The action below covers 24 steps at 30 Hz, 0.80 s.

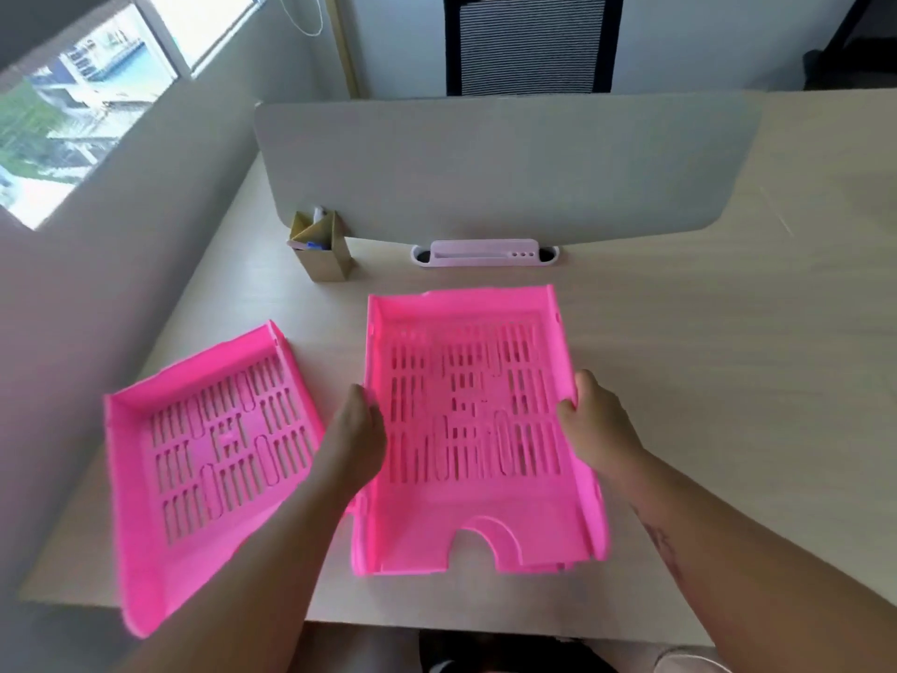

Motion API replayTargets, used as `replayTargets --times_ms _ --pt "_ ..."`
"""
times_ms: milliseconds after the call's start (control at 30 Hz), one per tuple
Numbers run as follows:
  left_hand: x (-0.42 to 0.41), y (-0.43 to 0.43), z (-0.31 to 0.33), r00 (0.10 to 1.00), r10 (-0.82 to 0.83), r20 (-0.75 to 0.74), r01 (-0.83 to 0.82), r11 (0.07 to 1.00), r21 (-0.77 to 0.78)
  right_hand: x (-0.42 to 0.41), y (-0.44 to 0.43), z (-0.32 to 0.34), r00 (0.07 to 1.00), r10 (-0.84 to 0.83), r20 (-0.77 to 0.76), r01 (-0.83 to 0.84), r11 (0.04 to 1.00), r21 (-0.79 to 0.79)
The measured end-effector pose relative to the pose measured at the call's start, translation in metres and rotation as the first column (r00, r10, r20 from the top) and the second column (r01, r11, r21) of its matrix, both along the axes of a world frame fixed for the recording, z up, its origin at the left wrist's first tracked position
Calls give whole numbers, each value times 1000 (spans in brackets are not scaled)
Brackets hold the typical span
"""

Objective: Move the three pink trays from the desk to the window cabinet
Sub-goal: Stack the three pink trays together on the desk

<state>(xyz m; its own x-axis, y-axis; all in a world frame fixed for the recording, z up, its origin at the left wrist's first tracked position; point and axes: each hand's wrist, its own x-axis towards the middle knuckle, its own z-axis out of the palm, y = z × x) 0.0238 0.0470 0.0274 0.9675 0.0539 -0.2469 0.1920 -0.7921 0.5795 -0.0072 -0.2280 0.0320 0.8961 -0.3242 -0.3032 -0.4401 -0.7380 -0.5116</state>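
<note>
**Two hands on the middle tray**

Two pink trays show plainly on the pale tabletop point(679, 332), and we think a third lies nested under the middle one (a second pink edge peeks out along its near right corner, though we cannot be sure). Our left hand point(357, 429) grips the left wall of the middle tray point(475, 502), fingers curled against the rim, while our right hand point(589, 420) clamps the right wall, thumb inside and fingers outside. That tray sits near the tabletop's near edge, its notched front facing us.

Left of it, just beside our left forearm, lies the other pink tray point(194, 459), turned at an angle, with its near corner overhanging the tabletop's edge. No hand touches it.

Farther off stand a small cardboard pen holder point(327, 257) and, to its right, a pale cable slot cover point(485, 252) at the foot of the grey divider screen point(509, 162). A window point(87, 99) shows at far left, a black chair point(529, 41) beyond the divider.
</note>
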Motion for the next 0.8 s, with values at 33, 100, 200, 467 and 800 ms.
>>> replayTargets --times_ms 33,100,200,467,800 --pt "-1 5 -5 999 5 -36 -6 1000 -4 -1 6 -1 1000 -12 4 12 1000 -6" --pt "-3 6 -10 996 37 -78 -39 999 -26 0 12 -2 1000 -12 9 13 1000 -11" --pt "-2 9 -8 992 55 -114 -65 994 -87 3 22 -2 999 -52 13 52 999 -7" --pt "17 15 -18 995 77 -59 -83 989 -120 5 30 -15 989 -146 4 146 989 9" --pt "24 18 -16 997 78 10 -77 993 -84 6 36 -10 985 -163 -60 160 986 -51"
